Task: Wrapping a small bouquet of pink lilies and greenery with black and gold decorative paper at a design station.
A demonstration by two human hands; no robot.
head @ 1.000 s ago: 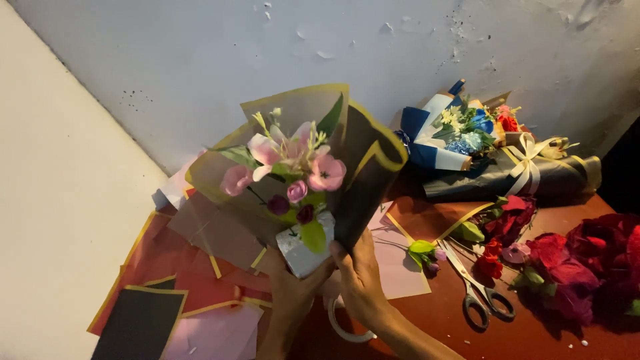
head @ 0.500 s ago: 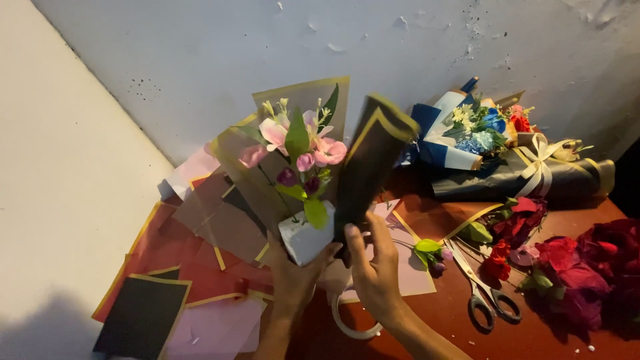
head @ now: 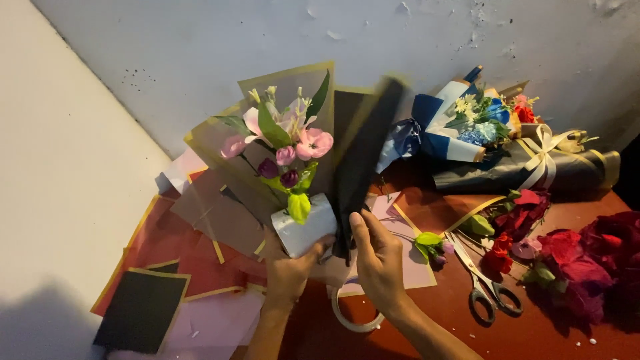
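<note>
Bouquet (head: pixel 287 167) gripped by both hands, black wrap (head: pixel 363 160) alongside.

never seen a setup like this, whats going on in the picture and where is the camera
There is no machine here: a person works with two bare hands, and the one camera sits on their head, looking down at a reddish table. The left hand holds a small bouquet of pink and purple flowers by its white wrapped base. The right hand pinches a dark wrapping sheet with a gold edge against the bouquet's side. On the table lie scissors, a tape roll, loose sheets of paper in red, pink and black, red flowers and two finished bouquets near the wall.
</note>
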